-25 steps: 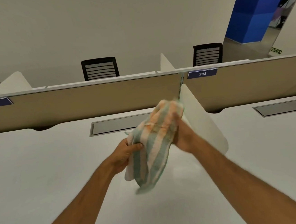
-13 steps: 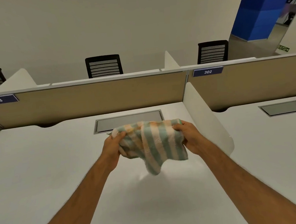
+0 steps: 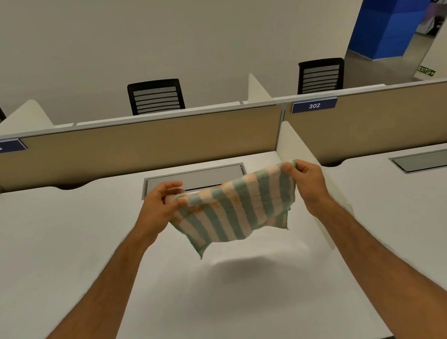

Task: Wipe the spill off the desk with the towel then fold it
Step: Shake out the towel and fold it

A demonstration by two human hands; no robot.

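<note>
At the far left, no spill can be made out on the white desk (image 3: 61,253); the surface under the arms reads as clean, so the wiping is judged done and the folding in hand.

The left hand (image 3: 157,207) is closed on the left top corner of the towel (image 3: 234,212), the cloth pinched between thumb and fingers. From that grip the upper edge of the towel is stretched rightward and slightly upward, in front of the grey cable hatch (image 3: 194,178), so that its long axis is laid across the body, from one hand to the other. The striped cloth is held clear of the desk; its lower part hangs free, a loose corner points down on the left side, and a soft shadow is cast on the surface beneath.

The right hand (image 3: 309,181) is closed on the right top corner, thumb over the edge, just beside the white side divider (image 3: 294,146). This corner is carried a little higher and farther away than the left one.

Since both top corners are gripped and the free edge lies below the hands, the coming fold is judged to turn on that hanging edge: either the two hands are brought together, or the cloth is lowered flat onto the desk first. Neither hand is clearly nearer.
</note>
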